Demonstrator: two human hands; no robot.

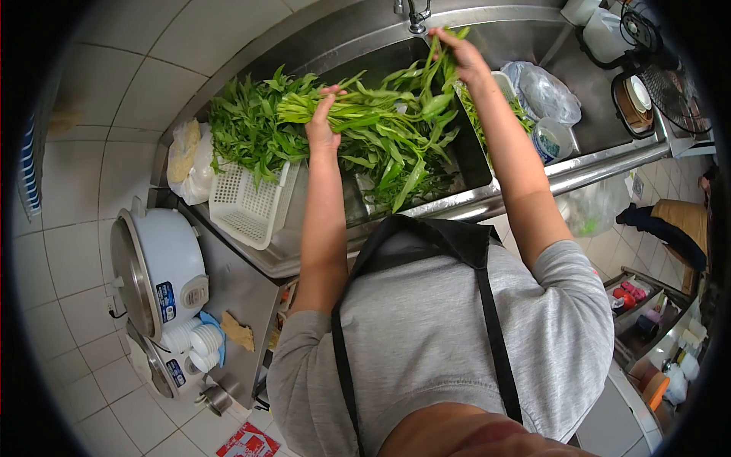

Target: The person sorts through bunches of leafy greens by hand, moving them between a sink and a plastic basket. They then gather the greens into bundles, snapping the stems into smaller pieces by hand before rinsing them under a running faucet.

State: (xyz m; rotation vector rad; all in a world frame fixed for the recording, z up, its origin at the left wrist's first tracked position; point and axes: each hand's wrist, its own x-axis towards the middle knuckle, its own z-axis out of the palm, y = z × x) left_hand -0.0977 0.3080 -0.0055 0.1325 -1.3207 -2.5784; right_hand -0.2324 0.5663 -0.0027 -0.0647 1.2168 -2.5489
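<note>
My left hand (324,122) is closed around the stems of a bunch of water spinach (373,107), long green stalks with narrow leaves. Fingers of my right hand (457,57) pinch several stalks of the same greens up near the faucet. The leaves hang over the dark sink basin (474,156), where more greens lie underneath. Left of my left hand, a heap of leafy greens (255,126) rests on a white perforated basket (247,206).
A faucet (416,17) stands at the sink's back edge. Right of the basin are another basket with cut greens (518,114), a plastic bag (544,90), a clear tub (551,140) and a black fan (670,87). Rice cookers (164,263) stand lower left.
</note>
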